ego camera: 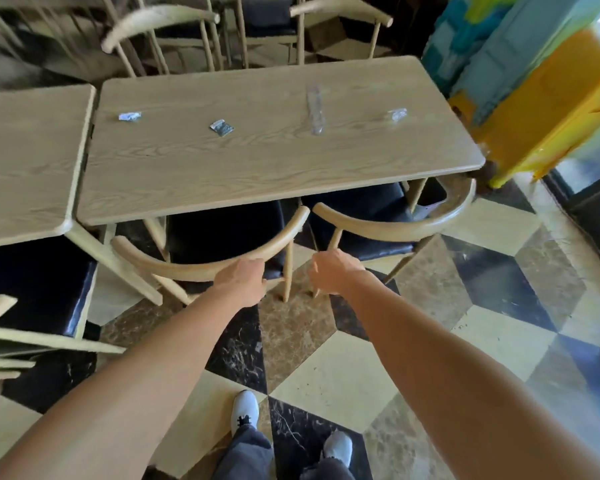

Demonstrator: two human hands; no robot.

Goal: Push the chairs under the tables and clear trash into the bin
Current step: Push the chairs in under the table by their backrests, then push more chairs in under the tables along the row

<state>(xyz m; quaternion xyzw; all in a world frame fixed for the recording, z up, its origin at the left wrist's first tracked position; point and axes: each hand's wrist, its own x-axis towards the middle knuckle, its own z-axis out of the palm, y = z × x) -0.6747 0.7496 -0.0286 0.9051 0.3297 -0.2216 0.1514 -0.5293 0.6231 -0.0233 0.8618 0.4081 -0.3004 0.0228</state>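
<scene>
A light wooden table (257, 168) stands in front of me with two curved-back chairs at its near side. My left hand (241, 280) grips the backrest of the left chair (194, 266), whose black seat sits partly under the table. My right hand (333, 273) hovers with fingers apart just below the backrest of the right chair (395, 225), not touching it. On the tabletop lie trash pieces: a crumpled wrapper (129, 116), a small foil packet (221, 127), a long clear plastic sleeve (315, 110) and a clear plastic scrap (396, 114).
A second wooden table (25, 161) adjoins on the left, with a black-seated chair (39, 292) pulled out beneath it. More chairs (160, 22) stand behind the tables. A yellow and blue structure (541, 98) rises at the right. The floor is patterned marble tile.
</scene>
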